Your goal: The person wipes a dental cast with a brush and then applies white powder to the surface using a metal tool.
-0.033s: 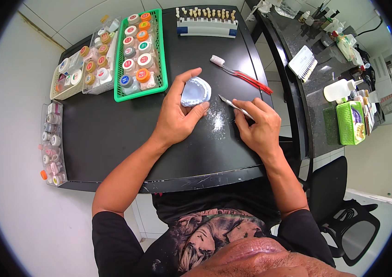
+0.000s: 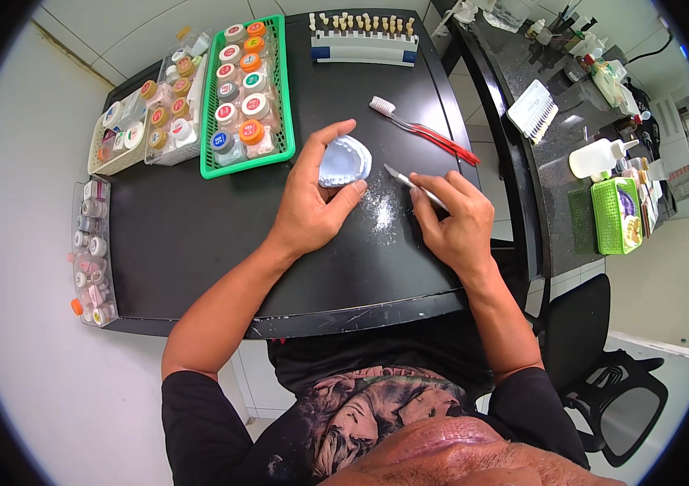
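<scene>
Seemingly between trimming cuts, cupping the blue dental cast (image 2: 344, 165) over the tabletop (image 2: 182, 251) in a curled left grip (image 2: 310, 202), pinching the knife (image 2: 404, 179) clear of it in a narrowed right grip (image 2: 456, 217), probably needing careful contact next.

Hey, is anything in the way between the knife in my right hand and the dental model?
Nothing visible stands in the way. The knife in your right hand points toward the model in your left hand, with only a small open gap between. White powder lies on the table, nearer you than that gap.
</scene>
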`<state>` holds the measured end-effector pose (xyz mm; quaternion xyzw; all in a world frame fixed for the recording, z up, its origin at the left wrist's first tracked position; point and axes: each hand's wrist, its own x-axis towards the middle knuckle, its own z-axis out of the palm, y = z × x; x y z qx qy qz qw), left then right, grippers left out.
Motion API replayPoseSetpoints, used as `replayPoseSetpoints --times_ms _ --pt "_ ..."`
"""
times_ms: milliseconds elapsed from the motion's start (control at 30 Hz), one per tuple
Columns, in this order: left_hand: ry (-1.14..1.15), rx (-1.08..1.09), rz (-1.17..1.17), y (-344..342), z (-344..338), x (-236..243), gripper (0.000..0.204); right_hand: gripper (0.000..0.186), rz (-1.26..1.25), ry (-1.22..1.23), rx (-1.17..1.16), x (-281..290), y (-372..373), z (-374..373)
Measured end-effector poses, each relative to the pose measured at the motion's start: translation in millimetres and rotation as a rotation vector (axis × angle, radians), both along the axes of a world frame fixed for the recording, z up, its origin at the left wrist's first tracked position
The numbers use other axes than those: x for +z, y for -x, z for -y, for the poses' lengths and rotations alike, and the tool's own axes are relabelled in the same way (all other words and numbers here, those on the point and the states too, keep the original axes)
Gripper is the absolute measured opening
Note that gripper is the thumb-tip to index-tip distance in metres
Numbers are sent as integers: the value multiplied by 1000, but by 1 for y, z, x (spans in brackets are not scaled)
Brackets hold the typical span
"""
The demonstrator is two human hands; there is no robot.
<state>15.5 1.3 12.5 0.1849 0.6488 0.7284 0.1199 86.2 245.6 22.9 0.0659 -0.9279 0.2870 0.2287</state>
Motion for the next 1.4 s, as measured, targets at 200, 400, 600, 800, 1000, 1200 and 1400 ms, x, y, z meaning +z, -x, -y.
replayPoseSetpoints --times_ms 200,400,600,800,1000,1200,1400 --pt "149 21 -95 1 -1 -4 82 15 -87 99 95 7 1 1" --pt "231 52 -155 -3 -3 3 75 21 3 200 192 0 -2 6" --pt "219 72 -116 -4 -3 6 74 19 -20 107 175 6 -1 8" --pt "273 86 -162 -5 -4 10 74 18 2 72 155 4 -2 10" --pt "293 99 -270 -3 -3 4 74 17 4 46 160 3 -1 10" --pt "284 115 -273 -4 -4 5 66 17 13 50 161 3 -1 10" --pt "288 118 -253 -3 -5 3 59 17 9 40 157 3 -1 10"
